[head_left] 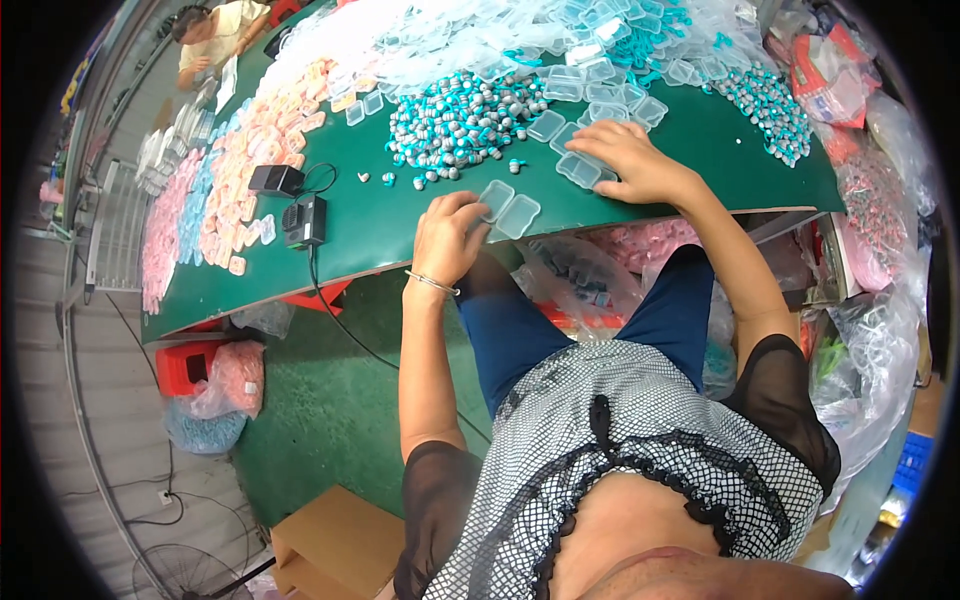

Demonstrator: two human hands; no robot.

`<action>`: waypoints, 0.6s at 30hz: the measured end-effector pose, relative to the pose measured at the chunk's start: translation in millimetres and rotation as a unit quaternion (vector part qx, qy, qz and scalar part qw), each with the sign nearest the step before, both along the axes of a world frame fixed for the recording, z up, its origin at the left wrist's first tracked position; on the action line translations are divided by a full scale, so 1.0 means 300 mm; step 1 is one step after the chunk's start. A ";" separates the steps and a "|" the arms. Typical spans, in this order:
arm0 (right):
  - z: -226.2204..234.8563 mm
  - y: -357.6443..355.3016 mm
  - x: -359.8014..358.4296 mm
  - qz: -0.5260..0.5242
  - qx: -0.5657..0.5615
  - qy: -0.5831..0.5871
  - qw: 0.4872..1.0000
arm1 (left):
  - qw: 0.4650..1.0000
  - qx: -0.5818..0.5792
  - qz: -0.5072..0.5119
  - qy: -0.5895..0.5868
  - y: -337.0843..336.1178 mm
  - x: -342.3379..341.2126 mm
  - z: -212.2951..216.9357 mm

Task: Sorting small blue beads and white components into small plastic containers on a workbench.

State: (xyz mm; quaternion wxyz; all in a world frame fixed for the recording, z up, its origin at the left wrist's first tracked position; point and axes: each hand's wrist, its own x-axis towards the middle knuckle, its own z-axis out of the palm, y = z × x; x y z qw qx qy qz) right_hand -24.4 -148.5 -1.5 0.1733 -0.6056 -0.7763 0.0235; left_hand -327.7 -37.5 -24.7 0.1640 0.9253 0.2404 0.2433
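Note:
My left hand (445, 238), with a bracelet at the wrist, is closed at the edge of an opened clear plastic case (517, 215). The case's two halves lie side by side near the table's front edge. My right hand (640, 165) reaches over another opened clear case (577, 170), its fingers and thumb around the case's right side. More clear cases (606, 95) lie just beyond that hand. Between and beyond my hands is a heap of small grey-and-teal rounded pieces (455, 115), with a few strays in front of it.
Two small black devices (303, 220) with cords sit on the green table (360, 225). Peach cases (240, 190) spread at left; teal pieces (765, 110) lie at right. Clear bags (450, 40) cover the back. Another person (215, 40) is at far left. A cardboard box (335, 540) stands below.

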 end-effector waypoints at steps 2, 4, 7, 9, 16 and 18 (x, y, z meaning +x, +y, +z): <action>-0.002 -0.003 -0.003 0.000 0.007 -0.010 1.000 | 1.000 -0.011 0.006 0.005 -0.004 0.002 -0.002; -0.013 -0.002 0.008 0.003 0.013 -0.019 1.000 | 0.995 0.087 0.026 -0.030 -0.036 0.002 0.009; -0.027 0.014 0.028 0.044 0.063 -0.047 0.996 | 0.991 0.113 0.019 -0.067 -0.058 0.011 0.000; -0.016 0.027 0.007 0.003 0.199 0.030 0.979 | 0.992 0.099 0.034 -0.068 -0.070 0.008 -0.024; 0.024 0.009 -0.115 -0.041 -0.202 0.502 0.840 | 0.986 0.108 0.097 -0.084 -0.100 0.034 -0.054; 0.027 0.032 -0.127 -0.031 -0.213 0.467 0.858 | 0.985 0.109 0.099 -0.088 -0.095 0.029 -0.052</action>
